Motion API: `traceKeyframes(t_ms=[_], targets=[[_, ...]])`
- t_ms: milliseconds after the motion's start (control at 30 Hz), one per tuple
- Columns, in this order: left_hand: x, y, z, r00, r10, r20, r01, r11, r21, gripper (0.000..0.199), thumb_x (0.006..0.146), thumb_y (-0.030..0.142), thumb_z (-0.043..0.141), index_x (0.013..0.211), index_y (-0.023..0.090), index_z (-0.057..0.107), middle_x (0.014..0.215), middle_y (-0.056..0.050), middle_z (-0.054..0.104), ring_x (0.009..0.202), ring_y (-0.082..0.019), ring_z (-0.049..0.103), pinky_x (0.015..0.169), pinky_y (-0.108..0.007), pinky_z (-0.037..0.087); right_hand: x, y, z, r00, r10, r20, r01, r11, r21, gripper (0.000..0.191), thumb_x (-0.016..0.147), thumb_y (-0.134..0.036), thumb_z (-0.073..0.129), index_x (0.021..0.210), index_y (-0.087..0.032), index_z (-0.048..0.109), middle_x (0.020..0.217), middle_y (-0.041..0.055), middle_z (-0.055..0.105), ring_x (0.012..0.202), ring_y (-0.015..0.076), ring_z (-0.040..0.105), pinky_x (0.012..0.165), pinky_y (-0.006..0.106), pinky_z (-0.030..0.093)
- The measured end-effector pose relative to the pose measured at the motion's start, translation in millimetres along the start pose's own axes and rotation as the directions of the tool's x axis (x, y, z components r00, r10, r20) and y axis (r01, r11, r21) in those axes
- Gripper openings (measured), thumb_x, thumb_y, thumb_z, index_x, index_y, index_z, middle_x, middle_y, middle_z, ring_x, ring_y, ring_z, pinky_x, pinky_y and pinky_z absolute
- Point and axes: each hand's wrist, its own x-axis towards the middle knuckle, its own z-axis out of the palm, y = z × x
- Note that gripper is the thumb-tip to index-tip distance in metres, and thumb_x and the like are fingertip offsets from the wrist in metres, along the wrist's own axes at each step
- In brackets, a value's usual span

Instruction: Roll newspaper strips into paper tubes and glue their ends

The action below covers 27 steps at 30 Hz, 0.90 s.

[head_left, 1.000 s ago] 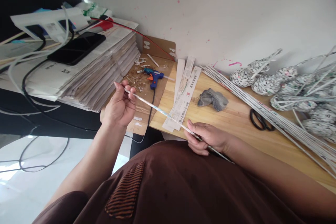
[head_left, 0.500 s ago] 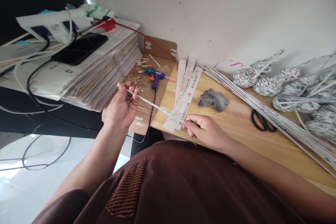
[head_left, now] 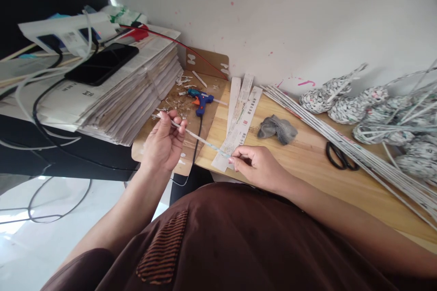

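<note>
A thin rolled paper stick (head_left: 205, 141) slants between both hands, above the near edge of the table. Its upper left end is pinched between the thumb and fingers of my left hand (head_left: 166, 138), palm turned up. The lower right end sits in the fingertips of my right hand (head_left: 257, 163). Just beyond the right fingers lie several printed paper strips (head_left: 244, 113), partly overlapping. A blue glue gun (head_left: 202, 102) rests on a brown cardboard sheet past my left hand, among small paper scraps (head_left: 177, 100).
A tall newspaper stack (head_left: 150, 86) at left bears a black phone (head_left: 102, 63), a power strip and cables. Right of the strips are a grey mesh cloth (head_left: 277, 130), a bundle of paper sticks (head_left: 317, 130), black scissors (head_left: 336, 155) and woven paper pieces (head_left: 348, 108).
My left hand has shifted slightly right and down, and my right hand slightly left, so they are closer together. Both still hold the paper stick.
</note>
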Motion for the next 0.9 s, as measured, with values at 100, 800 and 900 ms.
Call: traceKeyframes(t_ms=[100,800,900], targets=[[0.0,-1.8,-1.4,1.0,-0.001,-0.002,0.001,1.0,-0.001,0.025,0.092,0.031,0.056,0.08,0.012,0.066,0.065,0.0,0.062,0.062,-0.007,0.065,0.056,-0.011,0.054,1.3,1.4,4.0,0.998,-0.031,-0.05,0.029,0.999,-0.035,0.018,0.089,-0.037,0.059,0.086,-0.02,0.065,0.069,-0.0014,0.066,0.056,0.0101,0.054,0.057,0.023,0.039],[11.2,3.8,-2.2,0.997,-0.079,-0.011,0.078,0.995,-0.065,0.028,0.095,0.03,0.049,0.08,0.012,0.065,0.063,0.001,0.06,0.06,-0.005,0.065,0.053,-0.008,0.052,-19.4,27.6,-12.8,0.848,0.21,0.486,-0.496,0.639,0.588,0.04,0.092,-0.054,0.047,0.078,-0.018,0.054,0.048,-0.0079,0.037,0.041,0.0087,0.037,0.046,0.024,0.035],[10.6,3.6,-2.0,0.997,-0.069,-0.028,0.067,0.996,-0.062,0.028,0.095,0.03,0.05,0.08,0.012,0.066,0.062,0.001,0.06,0.059,-0.005,0.064,0.053,-0.008,0.052,-20.4,25.7,-12.6,0.867,0.221,0.446,-0.451,0.729,0.515,0.043,0.094,-0.056,0.041,0.085,-0.017,0.057,0.052,-0.0054,0.043,0.044,0.0103,0.042,0.048,0.025,0.036]])
